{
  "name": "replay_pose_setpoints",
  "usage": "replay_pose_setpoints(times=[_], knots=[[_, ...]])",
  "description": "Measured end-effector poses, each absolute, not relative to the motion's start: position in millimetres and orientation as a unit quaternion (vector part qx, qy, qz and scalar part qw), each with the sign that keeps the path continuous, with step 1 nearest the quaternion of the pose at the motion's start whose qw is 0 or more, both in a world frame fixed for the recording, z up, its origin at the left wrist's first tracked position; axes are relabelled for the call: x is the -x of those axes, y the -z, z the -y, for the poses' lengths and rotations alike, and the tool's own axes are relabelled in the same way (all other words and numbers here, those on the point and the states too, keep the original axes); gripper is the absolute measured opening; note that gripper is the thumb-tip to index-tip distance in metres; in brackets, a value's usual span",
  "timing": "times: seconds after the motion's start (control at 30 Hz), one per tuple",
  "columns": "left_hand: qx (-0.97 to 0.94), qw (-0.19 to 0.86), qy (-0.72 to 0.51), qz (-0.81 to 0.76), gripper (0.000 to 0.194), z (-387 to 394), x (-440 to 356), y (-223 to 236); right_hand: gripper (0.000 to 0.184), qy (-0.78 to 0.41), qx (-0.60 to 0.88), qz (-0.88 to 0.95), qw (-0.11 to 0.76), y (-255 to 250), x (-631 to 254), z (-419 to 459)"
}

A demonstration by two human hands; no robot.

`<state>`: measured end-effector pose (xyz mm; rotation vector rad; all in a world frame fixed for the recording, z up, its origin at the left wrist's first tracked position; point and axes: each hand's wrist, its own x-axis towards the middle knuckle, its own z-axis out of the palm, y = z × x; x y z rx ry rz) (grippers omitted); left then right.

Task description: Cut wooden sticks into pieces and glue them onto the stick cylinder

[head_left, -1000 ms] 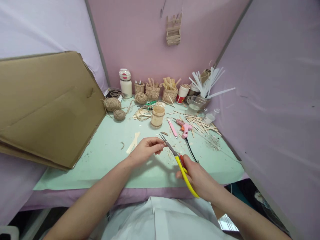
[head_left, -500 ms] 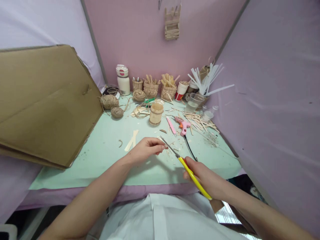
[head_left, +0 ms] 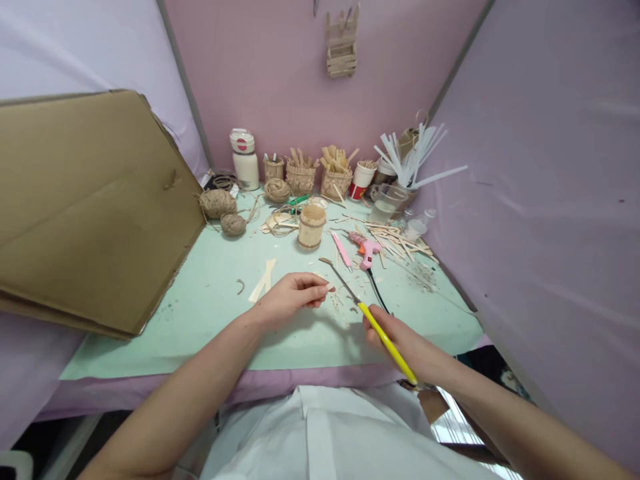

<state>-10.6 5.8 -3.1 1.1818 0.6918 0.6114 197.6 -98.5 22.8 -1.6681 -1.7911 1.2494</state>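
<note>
My left hand (head_left: 300,291) is over the front middle of the table, thumb and fingertips pinched together on a small pale wood piece (head_left: 331,287), mostly hidden by the fingers. To its right, my right hand (head_left: 393,331) is wrapped round a yellow-handled cutting tool (head_left: 387,339) with long, slim grey metal blades. The blades point up and left, a little to the right of the left fingertips and apart from them. Small wood scraps (head_left: 337,303) lie below the blades. Beyond the hands stands a small wooden-stick cup (head_left: 311,228) with twine bands.
A pink glue gun (head_left: 369,250) and a pink pen-like tool (head_left: 342,251) lie ahead, near loose wood sticks (head_left: 403,241). Two flat strips (head_left: 263,280) cross at left. Twine balls (head_left: 233,225) and stick-filled baskets (head_left: 336,183) line the back. Cardboard (head_left: 100,213) leans left.
The yellow-handled tool has shifted slightly up and right, away from the left fingertips. The left hand stays in nearly the same place, still pinching.
</note>
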Motion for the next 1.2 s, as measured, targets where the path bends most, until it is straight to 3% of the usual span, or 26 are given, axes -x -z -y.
replay_pose_setpoints(times=[0.2, 0.43, 0.7, 0.97, 1.2], knots=[[-0.439, 0.839, -0.199, -0.252, 0.028, -2, 8, 9, 0.024, -0.384, 0.590, 0.611, 0.362, -22, -180, 77], [-0.437, 0.859, -0.147, -0.222, 0.027, 1, 4, 11, 0.036, -0.419, 0.535, 0.591, 0.434, -26, -166, 60], [-0.659, 0.616, -0.280, -0.328, 0.024, 8, -1, 0, 0.029, -0.362, 0.577, 0.605, 0.411, -11, -174, 55], [-0.601, 0.599, -0.394, -0.353, 0.022, 7, -1, 0, 0.031, -0.393, 0.621, 0.640, 0.226, -24, -179, 89], [-0.583, 0.611, -0.401, -0.355, 0.027, 7, -2, 0, 0.033, -0.470, 0.597, 0.613, 0.216, -31, -166, 102]])
